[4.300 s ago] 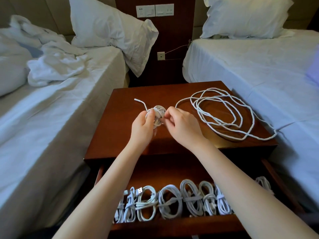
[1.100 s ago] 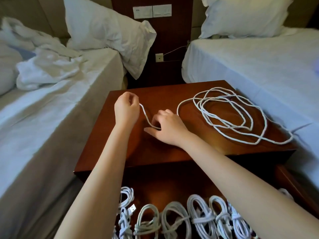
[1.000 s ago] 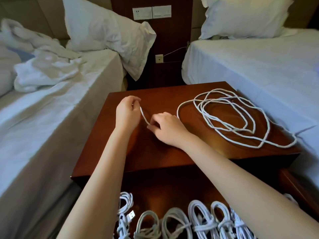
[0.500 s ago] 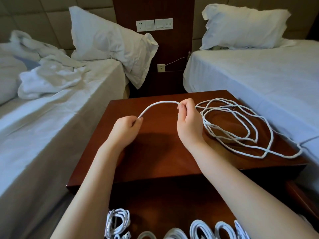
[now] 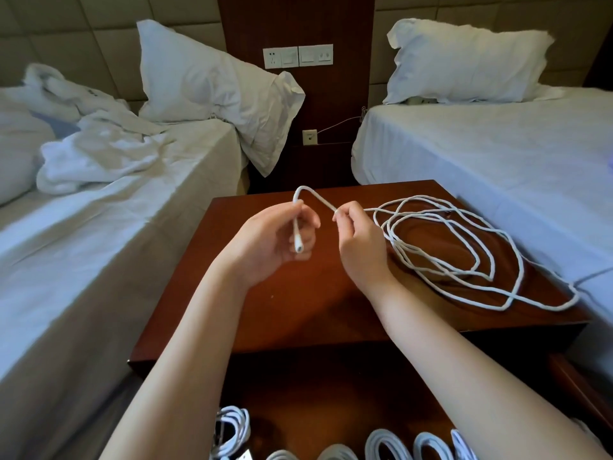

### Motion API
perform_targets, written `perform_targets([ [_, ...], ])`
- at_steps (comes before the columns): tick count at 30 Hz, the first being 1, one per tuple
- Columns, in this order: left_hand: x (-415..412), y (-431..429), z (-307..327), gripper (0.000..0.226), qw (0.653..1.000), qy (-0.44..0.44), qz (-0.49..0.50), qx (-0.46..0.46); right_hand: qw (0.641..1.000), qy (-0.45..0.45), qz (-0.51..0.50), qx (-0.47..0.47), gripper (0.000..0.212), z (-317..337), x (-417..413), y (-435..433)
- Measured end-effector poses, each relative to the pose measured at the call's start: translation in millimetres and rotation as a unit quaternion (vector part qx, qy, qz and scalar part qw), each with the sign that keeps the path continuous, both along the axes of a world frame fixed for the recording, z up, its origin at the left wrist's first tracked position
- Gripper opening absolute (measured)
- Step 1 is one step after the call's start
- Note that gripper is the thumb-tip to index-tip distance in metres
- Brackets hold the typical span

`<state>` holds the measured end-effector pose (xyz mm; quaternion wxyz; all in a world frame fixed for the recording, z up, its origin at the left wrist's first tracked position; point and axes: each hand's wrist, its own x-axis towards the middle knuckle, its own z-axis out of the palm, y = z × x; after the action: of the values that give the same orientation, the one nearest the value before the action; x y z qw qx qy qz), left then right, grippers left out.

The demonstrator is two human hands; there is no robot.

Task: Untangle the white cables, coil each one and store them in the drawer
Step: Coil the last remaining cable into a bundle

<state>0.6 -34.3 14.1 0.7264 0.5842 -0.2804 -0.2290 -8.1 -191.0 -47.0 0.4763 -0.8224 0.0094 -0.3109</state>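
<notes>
fingers (image 5: 306, 224) of the left hand (image 5: 265, 242) curl round the end stretch of the white cable (image 5: 403, 252), gripping it, and the plug (image 5: 297, 243) lies across the upturned palm with its tip pointing back toward the person. just right of them, the thumb and forefinger of the right hand (image 5: 361, 247) pinch the same cable at their fingertips (image 5: 339, 214), with the other fingers of that hand curled loosely below. between the two grips the cable rises in a short arch just above and beyond both sets of fingers. from the right-hand pinch it runs off to the right into a loose heap of wide, overlapping loops, not yet coiled, lying flat on the wooden nightstand (image 5: 298, 310) beside and beyond the right wrist; the outermost loop reaches the far right edge of the top. both hands are over the middle of that top. below the wrists and nearer the person, the drawer (image 5: 331, 400) stands open, and a row of coiled cables (image 5: 384, 443) shows at its near end, partly cut off by the lower edge and partly hidden by the forearms. well beyond the fingers a socket panel (image 5: 298, 57) sits on the dark wall, with a bed and a white pillow (image 5: 205, 78) to the left and a second bed to the right.
</notes>
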Motion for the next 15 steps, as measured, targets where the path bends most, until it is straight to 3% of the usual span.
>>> perform_targets([
  [3,-12,-9,9,0.030,0.998,-0.063,-0.010,0.012,0.993,0.000,0.038,-0.107,0.017,-7,1,7],
  [5,-14,-14,12,0.029,0.995,-0.092,0.049,0.006,0.982,0.016,0.055,-0.179,0.015,-9,2,12],
  [10,0,-7,5,0.026,0.969,-0.086,0.220,-0.077,0.954,0.062,0.162,-0.245,0.009,-1,-9,24],
  [15,12,6,4,0.028,0.919,-0.125,0.361,-0.095,0.946,0.072,0.146,-0.279,0.035,1,-9,26],
])
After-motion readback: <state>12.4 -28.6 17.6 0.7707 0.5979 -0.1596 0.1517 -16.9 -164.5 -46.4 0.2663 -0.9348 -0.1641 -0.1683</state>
